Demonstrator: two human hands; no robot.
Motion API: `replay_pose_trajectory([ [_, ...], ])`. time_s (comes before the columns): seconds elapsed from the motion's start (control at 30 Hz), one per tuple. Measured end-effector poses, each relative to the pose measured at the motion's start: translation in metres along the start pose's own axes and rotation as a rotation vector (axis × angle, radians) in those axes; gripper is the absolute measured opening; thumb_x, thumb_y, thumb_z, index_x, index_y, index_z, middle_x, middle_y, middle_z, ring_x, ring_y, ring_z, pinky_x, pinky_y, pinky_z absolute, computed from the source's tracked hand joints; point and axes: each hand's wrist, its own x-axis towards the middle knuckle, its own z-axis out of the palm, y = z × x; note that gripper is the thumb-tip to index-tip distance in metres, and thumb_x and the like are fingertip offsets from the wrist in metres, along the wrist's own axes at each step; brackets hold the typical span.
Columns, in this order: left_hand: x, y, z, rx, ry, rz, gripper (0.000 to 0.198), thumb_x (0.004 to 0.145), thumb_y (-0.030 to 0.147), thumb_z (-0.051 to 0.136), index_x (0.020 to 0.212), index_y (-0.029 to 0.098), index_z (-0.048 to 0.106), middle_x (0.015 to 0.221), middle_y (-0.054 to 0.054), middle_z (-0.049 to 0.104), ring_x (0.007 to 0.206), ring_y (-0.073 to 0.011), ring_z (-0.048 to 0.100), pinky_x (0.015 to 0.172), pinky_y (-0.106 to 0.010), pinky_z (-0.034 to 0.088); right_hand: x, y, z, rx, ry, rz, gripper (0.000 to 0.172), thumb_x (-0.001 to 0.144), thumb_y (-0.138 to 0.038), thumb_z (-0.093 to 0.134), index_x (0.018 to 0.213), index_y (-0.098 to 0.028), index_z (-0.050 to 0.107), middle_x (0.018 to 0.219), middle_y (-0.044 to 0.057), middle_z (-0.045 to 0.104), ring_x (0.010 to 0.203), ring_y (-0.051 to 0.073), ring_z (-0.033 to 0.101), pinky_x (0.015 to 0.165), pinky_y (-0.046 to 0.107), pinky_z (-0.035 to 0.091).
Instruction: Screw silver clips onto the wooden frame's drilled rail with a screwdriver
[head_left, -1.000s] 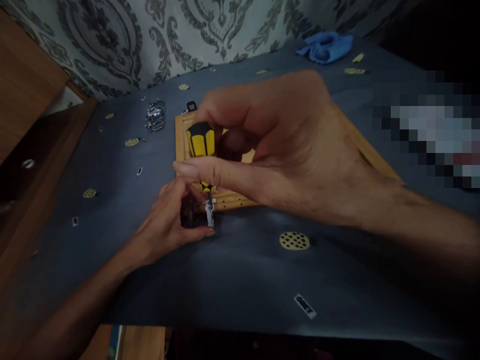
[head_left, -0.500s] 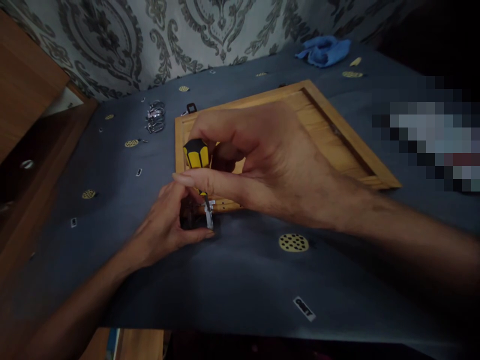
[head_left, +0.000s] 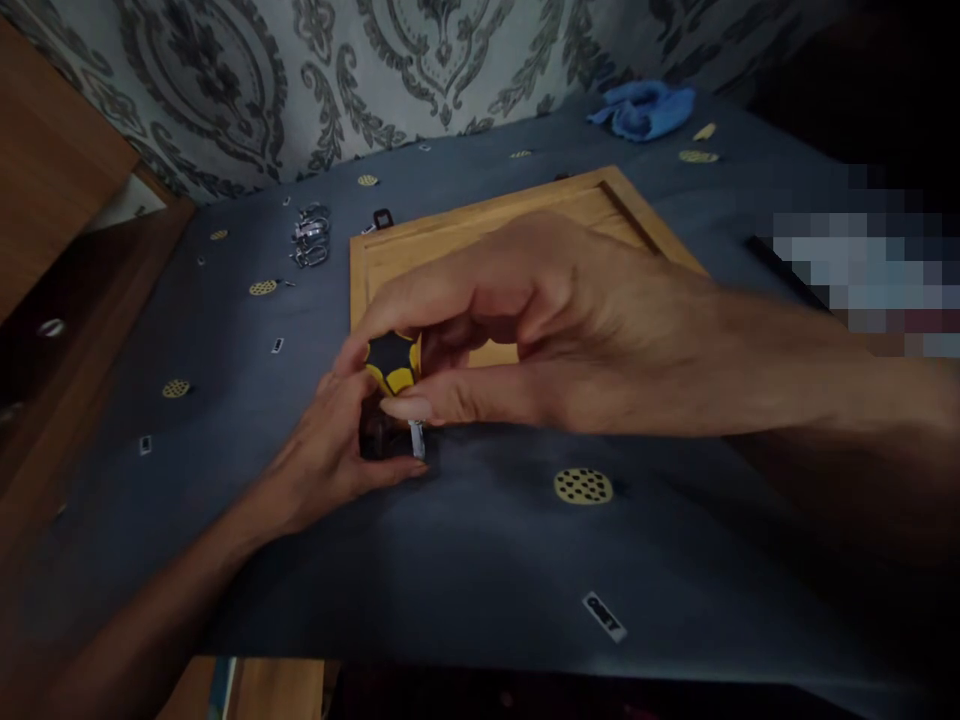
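My right hand [head_left: 547,330] is closed around the black and yellow handle of a screwdriver [head_left: 393,362], its thumb and forefinger at the handle's sides. The screwdriver points down toward the near left corner of a framed wooden panel [head_left: 442,235], and its tip is hidden behind my thumb. Beneath it, a small silver metal hinge [head_left: 418,440] shows at the panel's near edge. My left hand [head_left: 322,450] is closed around that corner, thumb against the hinge's lower end and the other fingers partly covered by my right hand.
Several silver metal fittings [head_left: 311,235] lie in a pile on the blue patterned cloth [head_left: 480,560]. A small dark fitting [head_left: 383,218] rests by the panel's far left corner. At the back lies a blue cloth [head_left: 645,110]. Wooden furniture [head_left: 67,150] stands along the left; a patterned curtain hangs behind.
My right hand has turned and moved lower, bringing the screwdriver handle down with its end more toward me. The left hand stays in place on the hinge.
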Motion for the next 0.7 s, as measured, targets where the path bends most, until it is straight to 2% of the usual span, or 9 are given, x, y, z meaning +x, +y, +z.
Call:
replay_pose_trajectory([
  [0.1,-0.001,-0.001,0.0,0.004,0.026,0.026,0.045,0.067,0.046,0.087,0.094,0.023,0.059,0.105,-0.006,0.065,0.107,-0.0344,0.063,0.091,-0.052,0.057,0.0,-0.001,0.002,-0.051,0.06,0.037,0.009,0.094,-0.021,0.071,0.088,-0.014,0.073,0.077,-0.006,0.066,0.069,0.005,0.058,0.061,0.016,0.048],
  [0.2,0.0,0.001,-0.001,0.036,0.015,0.037,0.045,0.068,0.048,0.086,0.095,0.024,0.058,0.099,-0.004,0.063,0.102,-0.0335,0.064,0.087,-0.05,0.058,0.001,0.002,0.008,-0.123,0.16,0.044,0.018,0.092,-0.026,0.076,0.078,-0.017,0.068,0.071,-0.007,0.059,0.065,0.004,0.052,0.058,0.018,0.043],
  [0.4,0.001,0.005,-0.004,0.02,-0.022,0.038,0.049,0.07,0.044,0.085,0.107,0.023,0.06,0.113,-0.007,0.067,0.113,-0.0368,0.064,0.099,-0.054,0.054,0.002,0.01,0.015,-0.071,0.218,0.024,0.023,0.092,-0.029,0.074,0.078,-0.02,0.058,0.077,-0.005,0.059,0.068,0.007,0.052,0.059,0.021,0.045],
  [0.5,0.0,0.005,-0.004,-0.023,-0.026,0.026,0.05,0.072,0.043,0.085,0.109,0.023,0.058,0.116,-0.008,0.067,0.115,-0.0361,0.063,0.102,-0.056,0.052,0.003,0.005,0.013,-0.151,0.216,0.023,0.022,0.094,-0.026,0.072,0.079,-0.018,0.058,0.079,-0.004,0.06,0.07,0.007,0.054,0.061,0.02,0.045],
  [0.57,0.0,0.006,-0.004,-0.065,-0.042,0.014,0.047,0.072,0.04,0.085,0.105,0.024,0.056,0.111,-0.007,0.068,0.113,-0.035,0.064,0.102,-0.057,0.051,0.005,-0.001,0.009,-0.256,0.321,-0.014,0.024,0.098,-0.028,0.067,0.08,-0.017,0.057,0.081,-0.002,0.062,0.071,0.008,0.056,0.062,0.021,0.046],
  [0.67,0.0,0.006,-0.004,-0.105,-0.044,0.031,0.048,0.07,0.035,0.087,0.102,0.026,0.054,0.109,-0.006,0.069,0.116,-0.0339,0.063,0.106,-0.058,0.048,0.005,-0.006,0.003,-0.43,0.555,-0.086,0.031,0.103,-0.038,0.058,0.08,-0.017,0.056,0.079,-0.001,0.062,0.066,0.008,0.058,0.06,0.023,0.047],
  [0.7,0.001,0.006,-0.004,-0.108,-0.038,0.038,0.049,0.07,0.033,0.088,0.104,0.026,0.053,0.108,-0.005,0.07,0.117,-0.0338,0.063,0.108,-0.058,0.046,0.004,-0.007,0.001,-0.475,0.581,-0.09,0.031,0.102,-0.039,0.059,0.08,-0.017,0.057,0.078,-0.002,0.061,0.066,0.009,0.058,0.06,0.023,0.047],
])
